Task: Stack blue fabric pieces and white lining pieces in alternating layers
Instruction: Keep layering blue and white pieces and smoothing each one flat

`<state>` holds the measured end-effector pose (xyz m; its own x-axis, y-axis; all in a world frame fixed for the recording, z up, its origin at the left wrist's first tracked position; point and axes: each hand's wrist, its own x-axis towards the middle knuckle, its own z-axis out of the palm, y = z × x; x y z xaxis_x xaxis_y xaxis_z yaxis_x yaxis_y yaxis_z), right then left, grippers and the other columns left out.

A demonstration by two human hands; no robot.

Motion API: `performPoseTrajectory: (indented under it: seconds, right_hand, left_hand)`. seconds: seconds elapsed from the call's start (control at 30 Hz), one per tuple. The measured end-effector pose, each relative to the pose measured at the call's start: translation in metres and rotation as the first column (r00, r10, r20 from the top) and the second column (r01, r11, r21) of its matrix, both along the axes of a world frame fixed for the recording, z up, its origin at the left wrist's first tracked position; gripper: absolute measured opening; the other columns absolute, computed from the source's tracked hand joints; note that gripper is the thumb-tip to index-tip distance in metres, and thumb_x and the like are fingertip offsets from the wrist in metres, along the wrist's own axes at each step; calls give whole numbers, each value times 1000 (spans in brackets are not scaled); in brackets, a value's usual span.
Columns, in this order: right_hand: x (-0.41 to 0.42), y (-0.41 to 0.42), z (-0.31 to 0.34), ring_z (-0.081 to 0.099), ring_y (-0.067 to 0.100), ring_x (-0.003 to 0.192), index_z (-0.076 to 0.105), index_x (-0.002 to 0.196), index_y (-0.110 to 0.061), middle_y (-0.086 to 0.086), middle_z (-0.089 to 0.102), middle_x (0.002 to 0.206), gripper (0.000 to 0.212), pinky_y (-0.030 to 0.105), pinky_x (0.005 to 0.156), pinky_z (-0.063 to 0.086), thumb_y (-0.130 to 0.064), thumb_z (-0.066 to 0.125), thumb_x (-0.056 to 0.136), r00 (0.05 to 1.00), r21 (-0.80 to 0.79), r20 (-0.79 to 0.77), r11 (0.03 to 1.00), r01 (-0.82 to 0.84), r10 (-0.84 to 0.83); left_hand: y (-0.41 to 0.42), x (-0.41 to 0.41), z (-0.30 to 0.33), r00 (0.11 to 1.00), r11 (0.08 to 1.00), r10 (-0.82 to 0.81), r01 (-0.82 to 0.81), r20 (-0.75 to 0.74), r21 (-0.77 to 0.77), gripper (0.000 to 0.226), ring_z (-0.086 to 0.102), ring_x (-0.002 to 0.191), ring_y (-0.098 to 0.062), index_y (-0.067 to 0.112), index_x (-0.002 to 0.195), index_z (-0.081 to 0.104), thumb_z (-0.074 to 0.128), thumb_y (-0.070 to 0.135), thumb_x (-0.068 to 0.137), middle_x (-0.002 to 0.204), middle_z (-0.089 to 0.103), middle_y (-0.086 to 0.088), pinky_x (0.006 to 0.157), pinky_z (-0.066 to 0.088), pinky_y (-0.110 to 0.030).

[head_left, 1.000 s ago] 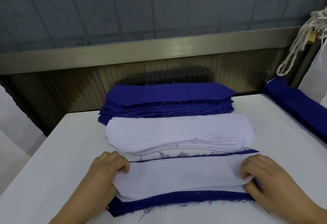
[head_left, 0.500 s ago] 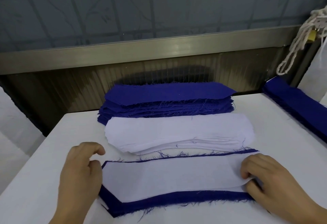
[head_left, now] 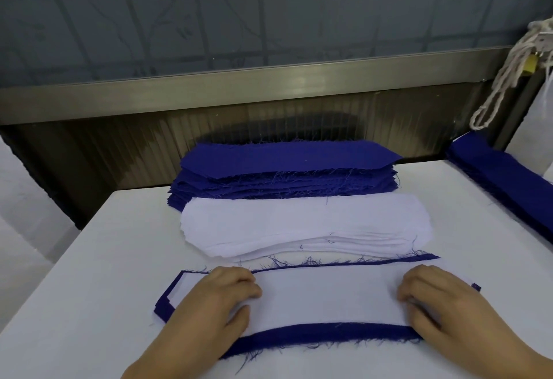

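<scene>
A white lining piece (head_left: 326,300) lies flat on top of a blue fabric piece (head_left: 323,332) near the table's front edge; blue shows around its rim. My left hand (head_left: 215,303) rests on the lining's left end with fingers loosely bent. Over at the right end, my right hand (head_left: 440,303) presses down on the lining, fingers bent. Behind them sits a pile of white lining pieces (head_left: 305,223), and behind that a taller pile of blue fabric pieces (head_left: 287,169).
The white table (head_left: 89,288) ends at a drop on the left. Another stack of blue pieces (head_left: 505,178) runs along the right edge. A white cord (head_left: 505,70) hangs at the upper right. A metal rail and dark panel stand behind the table.
My left hand let go of the lining's lifted left end, drew aside, then came down on the lining. The lining now lies flat. My right hand stayed at the right end.
</scene>
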<state>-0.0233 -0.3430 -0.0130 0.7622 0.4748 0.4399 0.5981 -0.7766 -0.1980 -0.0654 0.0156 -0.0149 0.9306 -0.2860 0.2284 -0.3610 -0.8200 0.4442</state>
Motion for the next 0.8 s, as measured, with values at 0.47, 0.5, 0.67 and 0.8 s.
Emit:
performPoseTrajectory:
  seconds: [0.47,0.5,0.67,0.8]
  right_hand:
    - [15,-18,1,54,1,79,54,66,-37,-21,55,70,44,20,57,44,-1,78,66,907,93,-316,942,323,-279]
    - [17,-19,2,54,0,78,56,67,-36,-20,55,68,43,19,55,44,0,79,65,910,113,-300,937,331,-286]
    - [32,-12,14,55,-3,79,66,83,-25,-24,58,81,37,4,69,39,4,81,67,964,185,-171,954,236,-205]
    - [67,3,27,53,1,81,70,96,-20,-16,63,94,30,4,74,35,-3,80,73,980,158,-28,967,200,-198]
  left_hand:
    - [10,5,3,960,960,280,-279,-12,26,35,47,81,6,40,74,50,62,7,79,79,52,24,67,39,-11]
    - [9,7,4,952,952,306,-306,1,6,35,49,78,6,39,72,52,65,6,77,75,52,24,64,40,-11]
    - [4,12,13,937,947,318,-308,144,-87,31,53,81,5,25,82,68,77,-1,70,85,58,27,70,43,-10]
    - [2,36,25,891,927,373,-366,259,-76,34,52,96,5,20,106,71,77,6,76,108,62,16,86,39,-10]
